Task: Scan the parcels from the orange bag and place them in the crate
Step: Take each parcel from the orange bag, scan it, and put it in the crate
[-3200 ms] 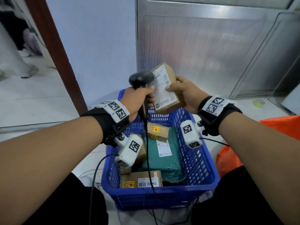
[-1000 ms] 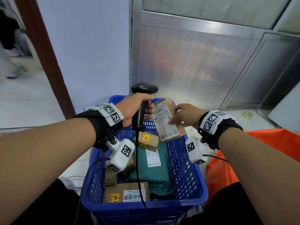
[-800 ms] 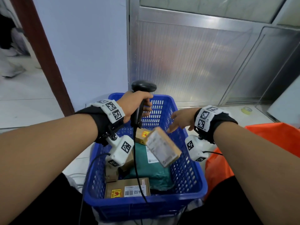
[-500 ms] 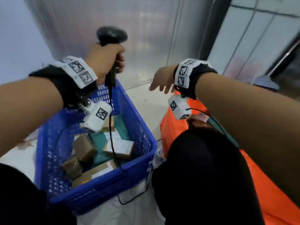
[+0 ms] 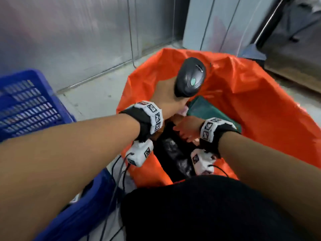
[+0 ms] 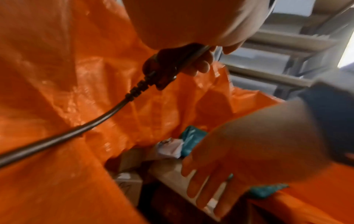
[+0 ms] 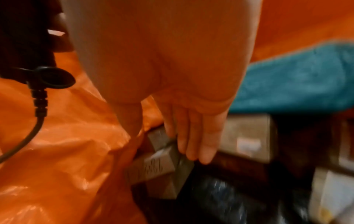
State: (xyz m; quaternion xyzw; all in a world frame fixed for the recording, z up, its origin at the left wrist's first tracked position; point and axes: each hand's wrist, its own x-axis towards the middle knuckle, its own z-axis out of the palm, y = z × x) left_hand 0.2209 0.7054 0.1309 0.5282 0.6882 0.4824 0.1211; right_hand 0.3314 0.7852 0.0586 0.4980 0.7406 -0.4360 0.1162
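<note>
My left hand (image 5: 165,100) grips the black barcode scanner (image 5: 190,77) and holds it over the open orange bag (image 5: 260,101). From the left wrist, its fingers (image 6: 199,63) curl round the scanner handle (image 6: 164,65). My right hand (image 5: 186,130) reaches down into the bag. Its straight fingers (image 7: 193,144) touch a small cardboard parcel (image 7: 159,165) and hold nothing. More brown boxes (image 7: 249,136), a teal mailer (image 5: 208,108) and a black plastic parcel (image 5: 175,153) lie in the bag. The blue crate (image 5: 26,105) stands at the left.
The scanner cable (image 6: 76,128) hangs from the handle across the bag's left wall. My dark-clothed knee (image 5: 199,206) fills the foreground. A metal wall panel (image 5: 78,32) rises behind the crate, with bare floor (image 5: 97,94) between crate and bag.
My right hand let the labelled brown parcel fall into the crate. The view swung right to the orange bag. The right hand went down into it, and the left hand followed with the scanner.
</note>
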